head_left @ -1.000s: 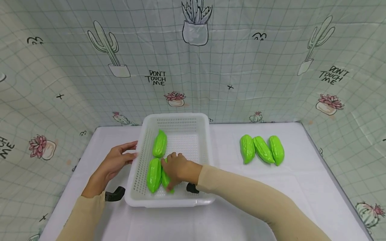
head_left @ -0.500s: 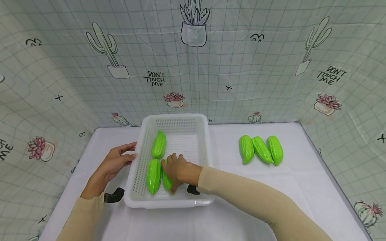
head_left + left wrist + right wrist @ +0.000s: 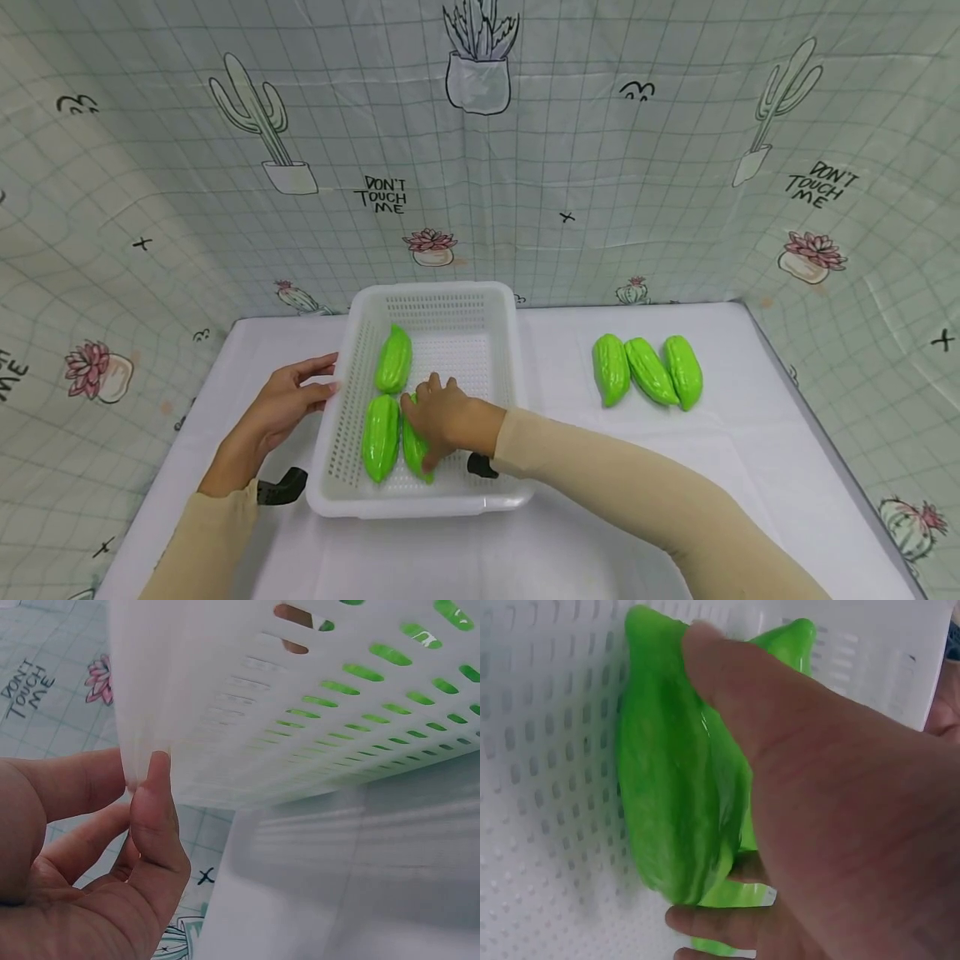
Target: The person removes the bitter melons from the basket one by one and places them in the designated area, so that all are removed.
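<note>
My left hand (image 3: 287, 402) pinches the left rim of a white perforated plastic basket (image 3: 504, 358); in the left wrist view the thumb (image 3: 156, 799) and index finger lie on either side of the basket's edge. Inside the basket, my right hand (image 3: 447, 421) holds a shiny green bitter melon (image 3: 413, 450). The right wrist view has the thumb near one end of this bitter melon (image 3: 671, 772) and fingertips at the other. Two more green bitter melons lie along the basket's left side, one farther back (image 3: 393, 360) and one nearer (image 3: 381, 439).
Three more bitter melons (image 3: 649, 372) lie side by side on the white tabletop (image 3: 585, 483), right of the basket. A gridded cloth (image 3: 525, 167) with cactus drawings hangs behind the table and along both sides. A black strap piece (image 3: 283, 487) shows at the left wrist.
The right hand stays on the bitter melon, with only a slight shift of its thumb and fingers. The left hand keeps its place at the rim. The whole head view drifts slightly.
</note>
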`<state>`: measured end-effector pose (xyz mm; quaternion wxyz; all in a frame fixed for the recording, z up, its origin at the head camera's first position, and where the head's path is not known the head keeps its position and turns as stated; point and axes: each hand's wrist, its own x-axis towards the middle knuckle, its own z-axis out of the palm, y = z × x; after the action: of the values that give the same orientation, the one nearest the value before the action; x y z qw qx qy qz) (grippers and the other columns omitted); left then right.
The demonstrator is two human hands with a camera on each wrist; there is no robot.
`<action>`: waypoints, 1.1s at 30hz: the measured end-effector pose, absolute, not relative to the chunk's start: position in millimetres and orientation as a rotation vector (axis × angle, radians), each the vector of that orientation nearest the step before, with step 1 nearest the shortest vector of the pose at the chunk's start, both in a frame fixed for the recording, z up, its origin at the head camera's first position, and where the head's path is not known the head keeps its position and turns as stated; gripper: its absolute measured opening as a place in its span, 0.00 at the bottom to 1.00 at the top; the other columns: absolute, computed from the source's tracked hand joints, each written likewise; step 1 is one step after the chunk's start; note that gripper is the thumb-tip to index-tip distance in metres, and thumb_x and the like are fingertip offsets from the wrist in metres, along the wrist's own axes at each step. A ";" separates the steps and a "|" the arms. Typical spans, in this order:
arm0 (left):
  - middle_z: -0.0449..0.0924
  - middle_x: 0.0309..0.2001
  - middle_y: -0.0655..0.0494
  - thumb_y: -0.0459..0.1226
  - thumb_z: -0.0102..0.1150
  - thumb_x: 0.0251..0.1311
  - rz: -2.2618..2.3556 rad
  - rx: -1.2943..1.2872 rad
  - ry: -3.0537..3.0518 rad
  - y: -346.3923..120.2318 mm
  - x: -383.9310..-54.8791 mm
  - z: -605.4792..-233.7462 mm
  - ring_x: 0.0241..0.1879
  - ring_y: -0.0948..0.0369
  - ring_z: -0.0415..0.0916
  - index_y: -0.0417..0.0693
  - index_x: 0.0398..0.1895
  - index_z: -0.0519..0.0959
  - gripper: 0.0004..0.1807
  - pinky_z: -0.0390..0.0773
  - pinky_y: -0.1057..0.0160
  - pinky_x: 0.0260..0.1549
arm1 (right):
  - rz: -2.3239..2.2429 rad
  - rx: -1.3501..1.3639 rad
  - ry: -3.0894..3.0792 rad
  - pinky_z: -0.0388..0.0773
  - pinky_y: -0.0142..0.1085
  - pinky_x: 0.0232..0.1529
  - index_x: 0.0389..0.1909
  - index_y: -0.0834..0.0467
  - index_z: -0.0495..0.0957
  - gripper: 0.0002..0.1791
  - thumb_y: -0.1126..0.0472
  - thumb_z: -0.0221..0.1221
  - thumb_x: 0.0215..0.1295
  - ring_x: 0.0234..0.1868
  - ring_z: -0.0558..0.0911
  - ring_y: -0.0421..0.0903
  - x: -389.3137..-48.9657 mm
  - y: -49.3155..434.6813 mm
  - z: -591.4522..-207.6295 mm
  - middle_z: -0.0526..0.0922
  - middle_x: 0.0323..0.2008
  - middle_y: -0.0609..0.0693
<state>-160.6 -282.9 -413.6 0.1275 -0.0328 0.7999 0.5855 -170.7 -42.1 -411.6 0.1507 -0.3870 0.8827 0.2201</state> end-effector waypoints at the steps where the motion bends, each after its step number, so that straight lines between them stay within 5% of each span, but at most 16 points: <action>1: 0.60 0.75 0.31 0.30 0.58 0.76 1.702 -0.095 2.328 -282.8 -160.7 -413.4 0.43 0.68 0.80 0.34 0.82 0.57 0.36 0.83 0.70 0.44 | 0.629 -1.098 2.533 0.70 0.50 0.74 0.84 0.54 0.55 0.66 0.20 0.67 0.54 0.79 0.64 0.58 -169.9 -42.2 -411.8 0.67 0.77 0.57; 21: 0.59 0.75 0.31 0.30 0.57 0.76 1.705 -0.084 2.311 -280.8 -160.2 -413.2 0.44 0.69 0.81 0.34 0.82 0.56 0.36 0.83 0.70 0.45 | 0.703 -1.131 2.534 0.71 0.50 0.73 0.84 0.55 0.56 0.69 0.18 0.67 0.50 0.78 0.65 0.58 -166.6 -38.2 -410.6 0.68 0.76 0.57; 33: 0.60 0.75 0.31 0.29 0.56 0.76 1.704 -0.095 2.320 -281.0 -159.1 -410.0 0.44 0.68 0.81 0.33 0.82 0.57 0.36 0.83 0.71 0.46 | 0.421 -1.168 2.646 0.64 0.55 0.77 0.84 0.59 0.52 0.69 0.25 0.72 0.52 0.81 0.60 0.64 -178.0 -10.1 -368.1 0.65 0.76 0.63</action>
<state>-159.1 -281.0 -410.0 0.1302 -0.0326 0.7987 0.5866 -178.0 -10.1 -368.1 0.1093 -0.3972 0.8999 0.1432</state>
